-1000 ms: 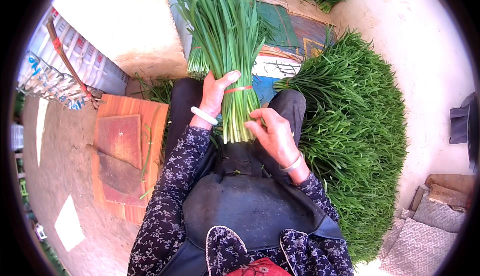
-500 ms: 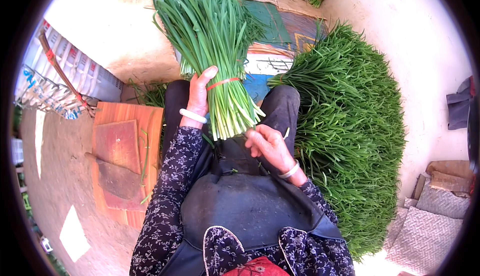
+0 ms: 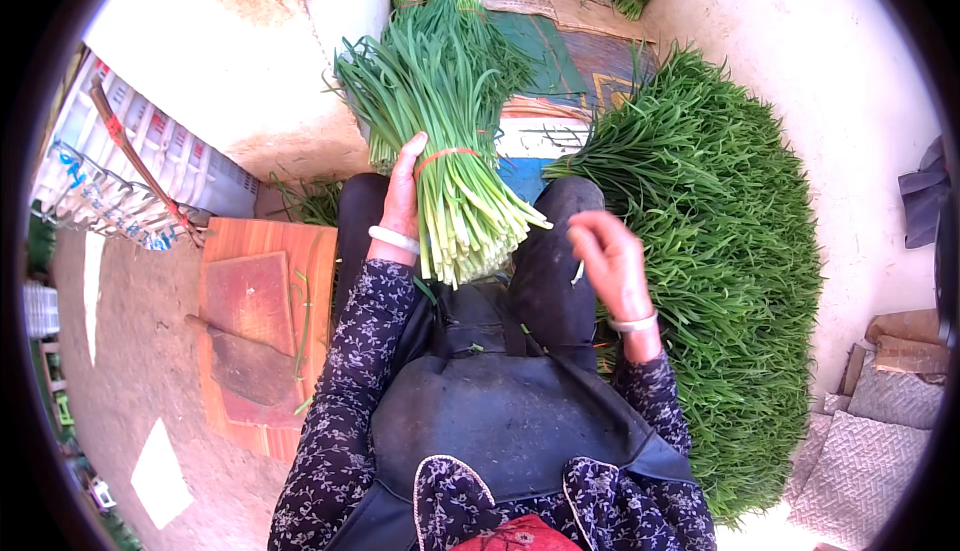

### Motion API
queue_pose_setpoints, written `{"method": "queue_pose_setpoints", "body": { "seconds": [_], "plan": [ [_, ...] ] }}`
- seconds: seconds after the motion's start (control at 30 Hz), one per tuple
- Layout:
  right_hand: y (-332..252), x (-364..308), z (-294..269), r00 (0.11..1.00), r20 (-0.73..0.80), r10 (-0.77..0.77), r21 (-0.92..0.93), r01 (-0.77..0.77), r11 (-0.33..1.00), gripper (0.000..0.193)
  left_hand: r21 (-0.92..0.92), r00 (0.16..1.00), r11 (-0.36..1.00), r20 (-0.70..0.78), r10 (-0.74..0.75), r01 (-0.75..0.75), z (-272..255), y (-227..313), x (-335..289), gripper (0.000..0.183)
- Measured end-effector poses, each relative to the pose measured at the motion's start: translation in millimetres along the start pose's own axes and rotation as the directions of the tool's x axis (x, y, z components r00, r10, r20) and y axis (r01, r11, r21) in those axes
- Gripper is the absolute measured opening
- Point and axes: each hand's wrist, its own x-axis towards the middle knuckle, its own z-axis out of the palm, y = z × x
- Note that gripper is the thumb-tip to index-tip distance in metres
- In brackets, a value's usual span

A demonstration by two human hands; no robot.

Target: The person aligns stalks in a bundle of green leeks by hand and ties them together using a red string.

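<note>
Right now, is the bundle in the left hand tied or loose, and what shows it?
Tied: a red band crosses the green bundle, held in the left hand, and the stems fan out below it.

Red and dark print is showing on the white stacked containers (image 3: 205, 171) at left, and black marks are running across a white floor sheet (image 3: 522, 141); both are appearing too unclear to read.

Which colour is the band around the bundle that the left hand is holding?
The band is orange-red; it shows best in the head view.
</note>
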Motion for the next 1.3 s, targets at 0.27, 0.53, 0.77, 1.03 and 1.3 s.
{"method": "queue_pose_setpoints", "body": {
  "seconds": [0.27,0.53,0.77,1.03,1.3],
  "plan": [
    [-90,14,24,0.821,0.141,-0.553,-0.179,0.570,0.802,0.018,0.046,0.999,0.999,-0.041,0.013,-0.011,-10,-23,9,0.052],
    [-54,17,50,0.802,0.264,-0.536,-0.429,0.595,0.679,0.017,0.235,0.967,0.951,-0.108,0.231,-0.201,-1,-28,4,0.034],
    [-44,9,13,0.829,0.432,-0.355,-0.276,0.496,0.823,0.008,0.331,0.956,0.911,-0.068,0.284,-0.247,-5,-29,0,0.041],
    [-69,-4,18,0.894,0.349,-0.280,-0.263,0.380,0.887,0.024,0.271,0.960,0.932,-0.075,0.270,-0.241,-3,-28,8,0.038],
    [-55,-7,38,0.914,0.334,-0.230,-0.156,0.294,0.943,0.026,0.262,0.961,0.938,-0.093,0.260,-0.228,-15,-28,10,0.042]
  ]
}}
